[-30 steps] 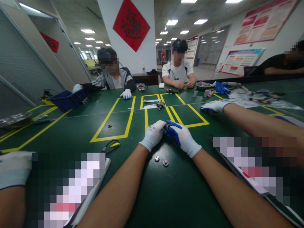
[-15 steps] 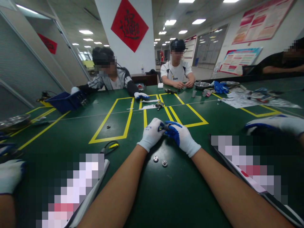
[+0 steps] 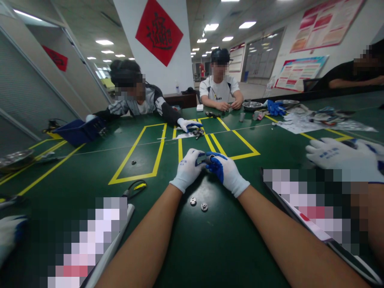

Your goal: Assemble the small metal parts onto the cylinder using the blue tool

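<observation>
1. Two gloved hands, the left hand (image 3: pixel 189 170) and the right hand (image 3: pixel 228 172), are working close together over the green table (image 3: pixel 228 244).
2. The right hand is clamping a dark round part (image 3: pixel 212 159); its blue-coated fingers are wrapping this part from three o'clock.
3. The left hand is bending its fingers at nine o'clock of the part; whether they are pinching it, I cannot tell.
4. The part is sitting between both hands, and they are hiding most of it.
5. Two metal discs (image 3: pixel 193 201) are lying side by side, near six o'clock of the hands.
6. At nine o'clock, one small piece (image 3: pixel 133 162) is lying inside a yellow tape frame (image 3: pixel 160 154).
7. Towards eleven o'clock, a co-worker's hand (image 3: pixel 187 125), also gloved, is hovering at or touching some metalware (image 3: pixel 197 133); I cannot tell which.
</observation>
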Tool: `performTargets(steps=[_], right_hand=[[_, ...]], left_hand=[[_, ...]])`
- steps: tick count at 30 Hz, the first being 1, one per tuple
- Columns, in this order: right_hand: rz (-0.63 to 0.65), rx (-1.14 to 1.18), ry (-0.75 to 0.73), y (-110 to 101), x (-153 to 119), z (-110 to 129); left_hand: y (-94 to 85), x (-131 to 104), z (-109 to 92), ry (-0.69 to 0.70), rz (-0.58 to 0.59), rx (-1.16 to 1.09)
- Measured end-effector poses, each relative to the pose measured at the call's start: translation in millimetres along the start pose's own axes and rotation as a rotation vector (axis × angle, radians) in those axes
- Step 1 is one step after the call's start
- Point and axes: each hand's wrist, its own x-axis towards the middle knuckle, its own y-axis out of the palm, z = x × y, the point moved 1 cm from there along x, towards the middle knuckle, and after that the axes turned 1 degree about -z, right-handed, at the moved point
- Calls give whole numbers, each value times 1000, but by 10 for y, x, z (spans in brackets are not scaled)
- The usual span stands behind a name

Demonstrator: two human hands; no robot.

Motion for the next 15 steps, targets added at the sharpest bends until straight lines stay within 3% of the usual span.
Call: performTargets(steps=[3, 7, 10, 15], right_hand=[[-19, -1, 11, 3, 9, -7], [-11, 25, 1, -5, 34, -32], [-24, 11, 2, -15, 51, -49], [-37, 4, -5, -18, 49, -47]], left_hand=[[10, 1, -5, 22, 55, -15], [7, 10, 5, -18, 2, -21], [14, 11, 2, 48, 79, -51], [2, 3, 6, -26, 3, -15]])
